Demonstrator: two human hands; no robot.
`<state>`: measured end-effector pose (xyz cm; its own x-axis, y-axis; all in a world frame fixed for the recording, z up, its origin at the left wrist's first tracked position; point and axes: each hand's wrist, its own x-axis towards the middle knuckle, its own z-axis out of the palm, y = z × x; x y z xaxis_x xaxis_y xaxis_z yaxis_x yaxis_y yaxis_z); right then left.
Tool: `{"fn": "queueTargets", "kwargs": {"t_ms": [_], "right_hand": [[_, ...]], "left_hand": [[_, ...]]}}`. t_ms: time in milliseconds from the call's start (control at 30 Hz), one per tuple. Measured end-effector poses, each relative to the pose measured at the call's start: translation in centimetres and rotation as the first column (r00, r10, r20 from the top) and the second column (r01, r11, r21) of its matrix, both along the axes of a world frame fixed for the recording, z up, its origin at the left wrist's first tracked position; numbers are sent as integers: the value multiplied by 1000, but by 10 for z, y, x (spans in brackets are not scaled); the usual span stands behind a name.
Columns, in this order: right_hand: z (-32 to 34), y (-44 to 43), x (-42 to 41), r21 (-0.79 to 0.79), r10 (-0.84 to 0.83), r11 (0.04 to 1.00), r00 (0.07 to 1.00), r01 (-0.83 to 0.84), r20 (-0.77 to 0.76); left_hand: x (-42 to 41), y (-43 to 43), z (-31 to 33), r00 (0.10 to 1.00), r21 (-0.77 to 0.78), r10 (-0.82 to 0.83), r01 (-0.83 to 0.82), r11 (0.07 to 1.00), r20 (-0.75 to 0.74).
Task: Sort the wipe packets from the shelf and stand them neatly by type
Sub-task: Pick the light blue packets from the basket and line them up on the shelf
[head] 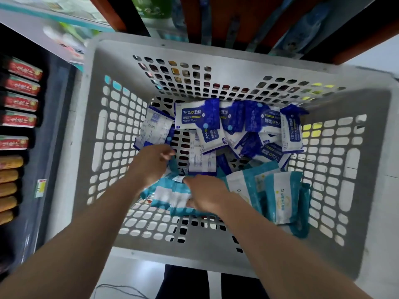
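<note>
1. Right hand [207, 195]: the fingers curl over a bunch of teal-and-white wipe packets [170, 196] and grip it. The bunch lies low in the basket, at the near-left part of its floor.
2. Left hand [151, 165]: it is just beyond and to the left of the right hand, with its fingers bent at the far edge of the same bunch. Motion blur hides the contact, so I cannot tell whether it grasps the bunch.
3. Standing teal packets [280, 197]: several more packets of the same colouring stand on edge. They lean together in the near-right corner, just right of the right hand.
4. Blue alcohol wipe packets [197, 116]: these are printed "75%" and "Alcohol Wipes". They are heaped loosely across the far half of the basket floor, some face up, some tilted and some on edge. One white-backed packet [201, 160] lies between the heap and the hands.
5. Basket [121, 59]: white plastic with perforated walls and floor. It holds all the packets.
6. Shelf [56, 117]: dark shelving to the left of the basket. It carries a column of red boxes [21, 85], and nearer the viewer a column of yellow packs [8, 175].
7. Dark trousers [183, 283]: visible below the basket's near rim.
</note>
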<state>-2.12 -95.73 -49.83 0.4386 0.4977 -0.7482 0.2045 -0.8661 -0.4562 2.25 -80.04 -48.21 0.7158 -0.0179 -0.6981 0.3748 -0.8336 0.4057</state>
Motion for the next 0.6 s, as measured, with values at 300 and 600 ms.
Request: {"fn": "queueTargets", "kwargs": {"t_ms": [300, 600], "right_hand": [[-18, -2, 10, -100, -49, 995, 965, 24, -258], [-43, 5, 9, -103, -797, 599, 603, 794, 17]], "left_hand": [[3, -21, -58, 665, 187, -692, 745, 640, -280], [7, 9, -52, 935, 248, -347, 353, 902, -69]]}}
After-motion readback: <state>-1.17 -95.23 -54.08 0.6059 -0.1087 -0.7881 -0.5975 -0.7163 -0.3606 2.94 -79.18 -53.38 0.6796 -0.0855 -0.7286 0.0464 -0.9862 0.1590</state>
